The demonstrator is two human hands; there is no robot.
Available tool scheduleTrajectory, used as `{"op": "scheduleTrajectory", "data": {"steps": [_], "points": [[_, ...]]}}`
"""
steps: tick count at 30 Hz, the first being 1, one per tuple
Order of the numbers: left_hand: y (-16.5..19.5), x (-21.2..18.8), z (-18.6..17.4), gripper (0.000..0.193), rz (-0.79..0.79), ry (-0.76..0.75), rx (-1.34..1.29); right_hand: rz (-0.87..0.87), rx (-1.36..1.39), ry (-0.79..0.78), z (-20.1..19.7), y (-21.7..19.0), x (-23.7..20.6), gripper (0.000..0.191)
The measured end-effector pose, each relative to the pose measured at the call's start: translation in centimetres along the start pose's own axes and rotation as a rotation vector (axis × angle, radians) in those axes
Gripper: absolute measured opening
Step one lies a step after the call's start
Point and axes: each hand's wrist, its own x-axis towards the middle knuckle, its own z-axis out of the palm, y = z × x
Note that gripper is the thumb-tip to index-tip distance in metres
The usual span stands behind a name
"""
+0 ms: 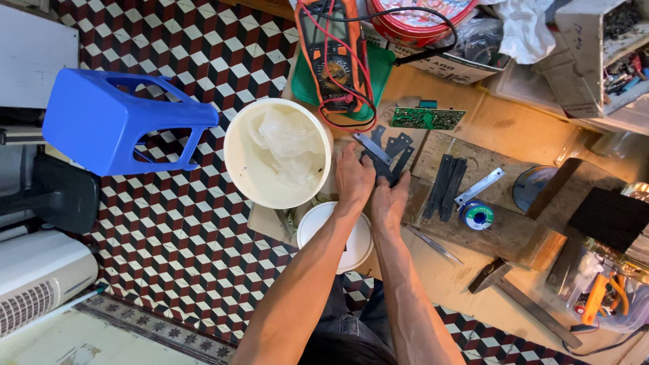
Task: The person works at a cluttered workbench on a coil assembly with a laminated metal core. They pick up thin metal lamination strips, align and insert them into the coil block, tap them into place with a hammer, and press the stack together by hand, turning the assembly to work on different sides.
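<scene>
My left hand (353, 177) and my right hand (388, 199) rest side by side at the near edge of a wooden workbench (503, 125). Both hands touch a small heap of dark flat metal strips (389, 154); their fingers lie on the strips, and whether either hand grips one I cannot tell. One lighter grey strip (371, 147) lies on top of the heap, just past my left fingertips. A green circuit board (427, 118) lies a little beyond the strips.
A white bucket (238, 152) with clear plastic inside stands left of my hands, a white lid (351, 243) below them. A blue plastic stool (111, 122) is on the tiled floor. A multimeter (333, 57), more dark strips (446, 187), a solder spool (478, 216) and tweezers (433, 245) lie on the bench.
</scene>
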Motion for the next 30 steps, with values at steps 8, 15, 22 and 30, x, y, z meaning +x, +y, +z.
{"op": "scheduleTrajectory", "data": {"steps": [8,15,22,30], "points": [[-0.3,0.0,0.0,0.041,-0.293,-0.166,-0.240,-0.103,-0.507,0.083,-0.7,-0.4,0.4,0.045],[0.1,0.5,-0.5,0.052,-0.334,-0.286,-0.267,0.134,-0.067,0.078,-0.3,-0.7,1.6,0.038],[0.2,0.2,-0.4,0.046,-0.103,-0.448,-0.296,0.352,0.000,0.019,-2.0,-1.3,2.7,0.036],[2.3,-1.1,1.8,0.054,-0.303,-0.216,-0.223,0.201,0.034,0.013,-3.5,0.5,-1.1,0.049]]}}
